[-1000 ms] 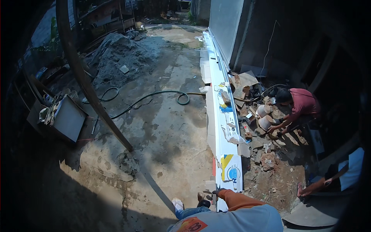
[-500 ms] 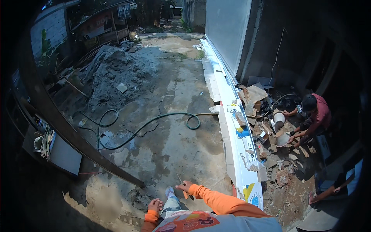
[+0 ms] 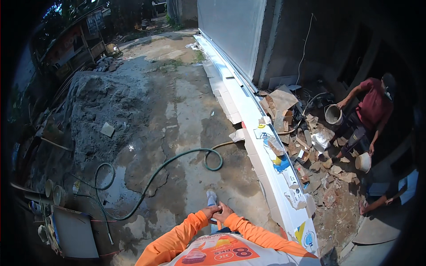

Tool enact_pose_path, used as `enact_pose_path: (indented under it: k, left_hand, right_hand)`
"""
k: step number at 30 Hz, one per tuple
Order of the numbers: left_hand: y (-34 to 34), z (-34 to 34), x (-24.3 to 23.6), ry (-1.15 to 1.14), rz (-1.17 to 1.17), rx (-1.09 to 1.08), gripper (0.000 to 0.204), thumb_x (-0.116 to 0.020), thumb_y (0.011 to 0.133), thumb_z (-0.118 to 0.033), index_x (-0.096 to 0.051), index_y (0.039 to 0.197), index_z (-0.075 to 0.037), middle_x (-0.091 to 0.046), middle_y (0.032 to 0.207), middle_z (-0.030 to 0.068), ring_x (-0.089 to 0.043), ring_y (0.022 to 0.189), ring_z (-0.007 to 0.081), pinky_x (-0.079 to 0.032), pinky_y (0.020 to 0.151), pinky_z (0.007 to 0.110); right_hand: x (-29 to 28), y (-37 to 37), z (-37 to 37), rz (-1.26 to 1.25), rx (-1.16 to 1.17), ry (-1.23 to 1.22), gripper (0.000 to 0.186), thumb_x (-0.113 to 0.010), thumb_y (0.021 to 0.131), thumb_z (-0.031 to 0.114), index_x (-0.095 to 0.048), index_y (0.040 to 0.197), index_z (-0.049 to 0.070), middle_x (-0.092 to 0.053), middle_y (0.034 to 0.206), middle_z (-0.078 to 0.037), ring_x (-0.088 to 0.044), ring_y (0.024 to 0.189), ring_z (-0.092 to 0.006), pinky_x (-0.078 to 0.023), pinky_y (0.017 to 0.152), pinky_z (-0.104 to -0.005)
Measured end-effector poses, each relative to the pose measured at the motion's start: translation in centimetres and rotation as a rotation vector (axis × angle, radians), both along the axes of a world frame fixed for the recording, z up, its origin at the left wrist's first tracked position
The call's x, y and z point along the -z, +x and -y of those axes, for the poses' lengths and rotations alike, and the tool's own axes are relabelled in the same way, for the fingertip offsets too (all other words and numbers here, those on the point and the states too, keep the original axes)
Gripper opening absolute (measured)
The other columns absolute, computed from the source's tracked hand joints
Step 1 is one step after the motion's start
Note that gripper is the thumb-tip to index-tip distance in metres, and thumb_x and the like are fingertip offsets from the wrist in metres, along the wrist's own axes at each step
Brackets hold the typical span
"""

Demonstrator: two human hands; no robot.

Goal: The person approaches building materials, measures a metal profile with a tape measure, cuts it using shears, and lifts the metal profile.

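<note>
While the left hand [image 3: 212, 210] and right hand [image 3: 225, 211] press together, each grip folded on the other and holding nothing, a shoe [image 3: 212, 197] stands just beyond at twelve o'clock. Further off at eleven o'clock, the green hose [image 3: 177, 159] loops across wet concrete [image 3: 133, 177]; a careless step could likely snag or slip.
</note>
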State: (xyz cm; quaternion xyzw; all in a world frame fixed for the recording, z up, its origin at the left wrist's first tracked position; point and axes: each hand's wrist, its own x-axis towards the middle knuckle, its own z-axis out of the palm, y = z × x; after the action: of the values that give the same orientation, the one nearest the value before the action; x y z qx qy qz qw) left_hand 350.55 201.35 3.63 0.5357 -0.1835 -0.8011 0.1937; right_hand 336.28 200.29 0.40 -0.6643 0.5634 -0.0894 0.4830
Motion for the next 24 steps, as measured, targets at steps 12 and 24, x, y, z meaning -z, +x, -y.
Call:
enact_pose_path:
  k: [12, 24]
  left_hand:
    - [28.0, 32.2, 5.6, -0.109, -0.311, -0.961, 0.024, -0.049, 0.081, -0.032, -0.052, 0.082, -0.008, -0.062, 0.084, 0.0149, -0.059, 0.078, 0.0342, -0.048, 0.07, 0.051]
    - [50.1, 46.1, 15.7, 0.547, 0.731, -0.138, 0.029, -0.049, 0.08, -0.035, -0.054, 0.086, -0.007, -0.061, 0.078, 0.0151, -0.055, 0.062, 0.0295, -0.044, 0.055, 0.043]
  right_hand:
    - [-7.7, 17.4, 42.9, 0.175, -0.335, -0.073, 0.084, -0.067, 0.073, 0.049, -0.031, 0.134, 0.003, -0.041, 0.127, -0.023, -0.059, 0.099, -0.0278, -0.045, 0.086, -0.0357]
    - [11.3, 18.8, 83.3, -0.189, 0.431, 0.151, 0.057, -0.063, 0.076, 0.04, -0.049, 0.12, 0.006, -0.053, 0.119, -0.019, -0.05, 0.112, -0.0347, -0.04, 0.094, -0.0405]
